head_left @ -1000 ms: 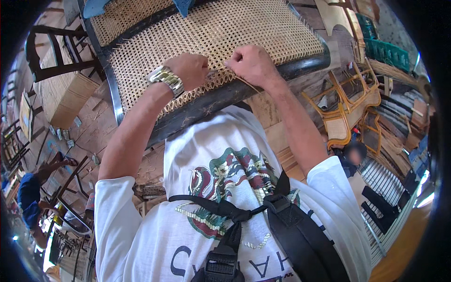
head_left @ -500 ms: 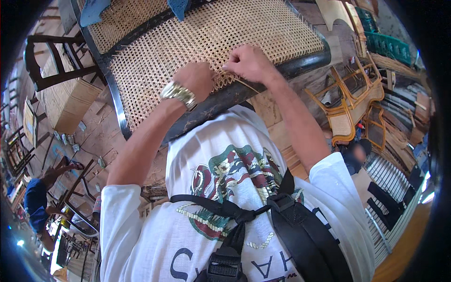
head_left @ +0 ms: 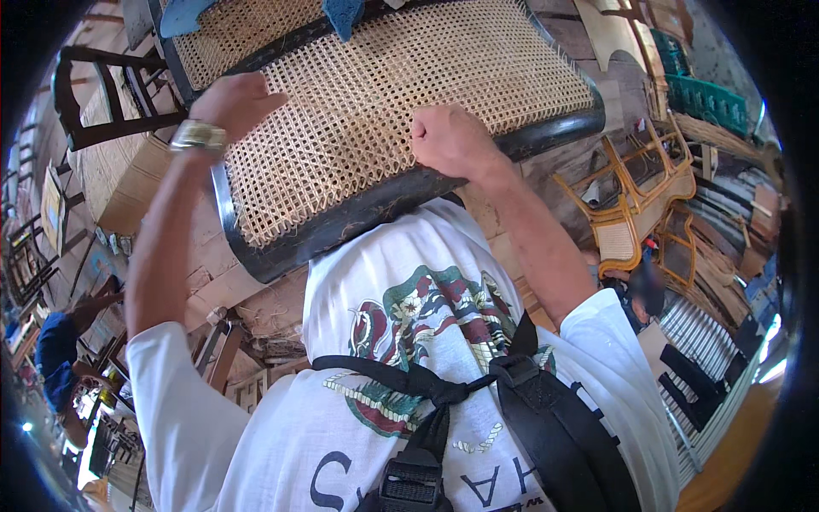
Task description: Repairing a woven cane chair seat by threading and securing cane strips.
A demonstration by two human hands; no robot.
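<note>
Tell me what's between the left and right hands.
In the head view, the woven cane panel fills the stretch between the left hand and the right hand; no tool is visible on it there.

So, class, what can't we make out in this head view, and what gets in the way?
- Right hand, head view: its curled fingers hide whether it grips a strand.
- Left hand, head view: blur hides whether anything is pinched.
- Upper cane panel, head view: cut off by the top edge.
- Wristwatch, head view: too small and blurred to read.
</note>
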